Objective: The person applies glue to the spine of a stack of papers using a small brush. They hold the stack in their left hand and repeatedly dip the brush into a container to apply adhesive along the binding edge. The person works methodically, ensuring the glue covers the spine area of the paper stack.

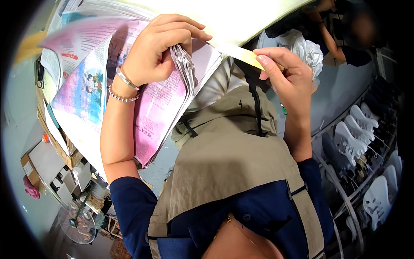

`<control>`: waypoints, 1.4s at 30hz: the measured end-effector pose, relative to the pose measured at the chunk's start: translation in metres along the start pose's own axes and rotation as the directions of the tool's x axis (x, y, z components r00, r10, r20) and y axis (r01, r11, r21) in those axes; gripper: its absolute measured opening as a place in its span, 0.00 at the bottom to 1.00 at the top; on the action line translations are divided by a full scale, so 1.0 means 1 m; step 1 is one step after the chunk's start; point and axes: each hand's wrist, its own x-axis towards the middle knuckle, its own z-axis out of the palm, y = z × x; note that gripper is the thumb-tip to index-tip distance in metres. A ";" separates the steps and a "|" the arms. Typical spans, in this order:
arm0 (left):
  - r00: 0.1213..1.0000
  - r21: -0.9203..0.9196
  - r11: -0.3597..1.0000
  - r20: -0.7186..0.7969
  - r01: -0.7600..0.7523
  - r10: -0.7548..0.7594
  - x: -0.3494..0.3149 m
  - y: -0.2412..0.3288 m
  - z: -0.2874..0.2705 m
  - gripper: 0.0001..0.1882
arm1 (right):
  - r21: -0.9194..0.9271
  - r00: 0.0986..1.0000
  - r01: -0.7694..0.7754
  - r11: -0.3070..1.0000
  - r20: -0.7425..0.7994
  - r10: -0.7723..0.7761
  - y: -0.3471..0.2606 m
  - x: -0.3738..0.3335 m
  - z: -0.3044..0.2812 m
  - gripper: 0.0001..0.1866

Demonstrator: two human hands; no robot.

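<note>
Table [246, 17] edge runs diag just beyond the strip [241, 54]; open floor [345, 84] R of R hand [289, 73], out to the white parts [348, 140]. Near side's tight: paper [161, 101] sits close to the apron [228, 151]. R hand pinches strip's yellow end; I can't tell if white end touches paper. L hand [159, 52] closed on paper's folded edge, fingers curled over top.

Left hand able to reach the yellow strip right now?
Probably yes: the left hand has fingertips near the pale end of the yellow strip, nothing visible between. Its hold on the pink printed papers may limit it.
</note>
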 end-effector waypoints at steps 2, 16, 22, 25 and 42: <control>1.000 0.004 1.000 -0.002 0.010 -0.010 -0.001 0.000 0.000 0.16 | -0.004 1.000 0.021 1.000 0.000 -0.021 0.000 0.000 0.000 0.06; 1.000 0.072 0.997 -0.021 0.012 -0.011 -0.007 0.005 -0.007 0.39 | 0.010 0.998 0.053 0.999 0.016 -0.053 0.000 0.001 0.001 0.06; 0.999 0.103 0.994 -0.022 -0.032 0.035 -0.008 0.002 -0.007 0.37 | -0.014 0.999 0.037 0.999 0.017 -0.036 0.000 0.001 0.001 0.06; 0.998 0.091 0.995 -0.038 -0.044 0.047 -0.007 0.005 -0.008 0.25 | 0.004 0.999 0.049 0.999 0.017 -0.049 0.002 0.001 0.001 0.06; 0.998 0.190 0.981 -0.048 -0.034 0.044 -0.005 0.012 -0.005 0.13 | -0.002 0.991 0.134 0.991 0.022 -0.134 0.002 0.000 0.001 0.07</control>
